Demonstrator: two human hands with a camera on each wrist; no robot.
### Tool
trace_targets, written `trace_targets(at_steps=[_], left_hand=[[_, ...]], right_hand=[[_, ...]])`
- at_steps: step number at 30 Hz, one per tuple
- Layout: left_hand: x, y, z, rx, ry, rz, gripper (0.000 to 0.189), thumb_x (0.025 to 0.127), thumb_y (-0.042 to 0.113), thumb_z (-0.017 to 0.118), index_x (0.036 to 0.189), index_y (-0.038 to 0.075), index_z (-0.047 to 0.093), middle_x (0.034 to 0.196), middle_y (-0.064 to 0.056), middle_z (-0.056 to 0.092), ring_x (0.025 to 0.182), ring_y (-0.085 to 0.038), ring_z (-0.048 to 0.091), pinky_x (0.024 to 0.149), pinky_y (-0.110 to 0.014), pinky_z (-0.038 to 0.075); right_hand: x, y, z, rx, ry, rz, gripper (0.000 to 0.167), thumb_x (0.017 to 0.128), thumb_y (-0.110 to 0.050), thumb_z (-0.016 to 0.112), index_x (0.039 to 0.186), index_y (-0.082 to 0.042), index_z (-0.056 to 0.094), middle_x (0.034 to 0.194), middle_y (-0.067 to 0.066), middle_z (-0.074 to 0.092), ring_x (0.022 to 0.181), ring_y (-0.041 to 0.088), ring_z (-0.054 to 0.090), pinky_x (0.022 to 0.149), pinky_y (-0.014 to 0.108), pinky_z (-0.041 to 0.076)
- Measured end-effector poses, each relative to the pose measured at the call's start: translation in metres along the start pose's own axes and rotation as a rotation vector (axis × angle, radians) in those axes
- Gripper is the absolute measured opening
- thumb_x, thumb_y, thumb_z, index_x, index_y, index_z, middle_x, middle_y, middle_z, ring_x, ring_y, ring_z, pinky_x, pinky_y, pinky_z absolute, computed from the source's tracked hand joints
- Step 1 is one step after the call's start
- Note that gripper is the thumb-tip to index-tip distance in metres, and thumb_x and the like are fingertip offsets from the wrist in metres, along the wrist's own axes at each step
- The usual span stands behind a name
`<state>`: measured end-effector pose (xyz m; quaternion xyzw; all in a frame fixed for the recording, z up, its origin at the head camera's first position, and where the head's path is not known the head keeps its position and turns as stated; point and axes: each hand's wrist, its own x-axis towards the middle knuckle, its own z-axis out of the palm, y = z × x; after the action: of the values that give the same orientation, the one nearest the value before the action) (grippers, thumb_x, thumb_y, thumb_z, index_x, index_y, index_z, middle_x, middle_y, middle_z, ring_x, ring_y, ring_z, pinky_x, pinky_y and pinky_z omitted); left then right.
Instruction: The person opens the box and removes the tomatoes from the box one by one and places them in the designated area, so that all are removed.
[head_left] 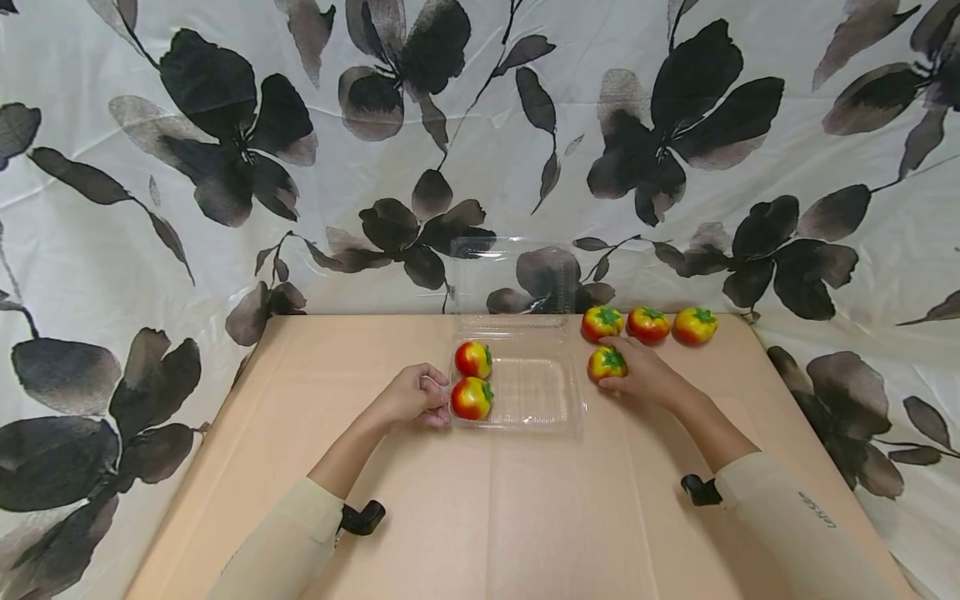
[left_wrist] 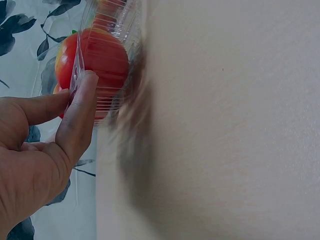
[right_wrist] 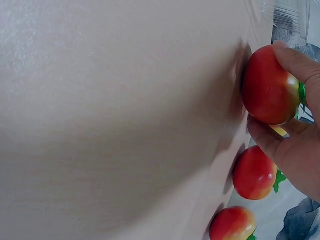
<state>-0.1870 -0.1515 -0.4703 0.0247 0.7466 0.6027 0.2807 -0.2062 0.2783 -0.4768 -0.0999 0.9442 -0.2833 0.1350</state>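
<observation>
A clear plastic clamshell container (head_left: 528,392) lies open on the table, its lid (head_left: 517,275) raised at the back. Two red-and-yellow toy tomatoes with green tops, a rear one (head_left: 472,359) and a front one (head_left: 472,398), sit along its left side. My left hand (head_left: 416,396) pinches the container's left rim between thumb and finger, beside the front tomato, as the left wrist view (left_wrist: 50,135) shows. To the right of the container, my right hand (head_left: 641,371) grips another toy tomato (right_wrist: 267,87) between thumb and fingers, low over the table.
Three more toy tomatoes stand in a row at the table's back edge: a left one (head_left: 602,323), a middle one (head_left: 648,325) and a right one (head_left: 695,326). Behind the light wood-coloured table (head_left: 555,517) hangs a white cloth (head_left: 525,150) with dark flowers.
</observation>
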Motion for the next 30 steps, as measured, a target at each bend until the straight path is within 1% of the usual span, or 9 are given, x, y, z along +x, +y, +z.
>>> trace_targets(at_steps=[9,21,30], left_hand=[[-0.0016,0.0011,0.0011,-0.007,0.000,-0.001,0.028,0.096,-0.009,0.063,0.119,-0.010,0.047,0.088,-0.025,0.068,0.068,-0.025,0.074,0.063,-0.035,0.066],[-0.0015,0.0009,0.0009,-0.005,-0.001,-0.001,0.028,0.096,-0.009,0.063,0.120,-0.011,0.047,0.088,-0.025,0.068,0.068,-0.025,0.074,0.064,-0.035,0.067],[-0.0008,0.0004,0.0004,-0.003,-0.004,0.005,0.029,0.097,-0.009,0.063,0.120,-0.012,0.046,0.086,-0.022,0.068,0.069,-0.025,0.074,0.065,-0.036,0.067]], right_hand=[[0.0010,0.0015,0.0011,-0.001,0.004,-0.008,0.076,0.090,-0.026,0.081,0.152,-0.004,0.042,0.147,0.027,0.046,0.132,0.045,0.047,0.114,0.067,0.043],[-0.0009,-0.0015,-0.0008,0.008,0.011,-0.003,0.078,0.090,-0.024,0.081,0.154,-0.004,0.040,0.152,0.027,0.042,0.135,0.046,0.044,0.115,0.069,0.040],[-0.0018,-0.0013,-0.0010,-0.006,0.011,-0.016,0.078,0.089,-0.022,0.081,0.153,-0.003,0.041,0.148,0.028,0.044,0.132,0.045,0.046,0.114,0.067,0.043]])
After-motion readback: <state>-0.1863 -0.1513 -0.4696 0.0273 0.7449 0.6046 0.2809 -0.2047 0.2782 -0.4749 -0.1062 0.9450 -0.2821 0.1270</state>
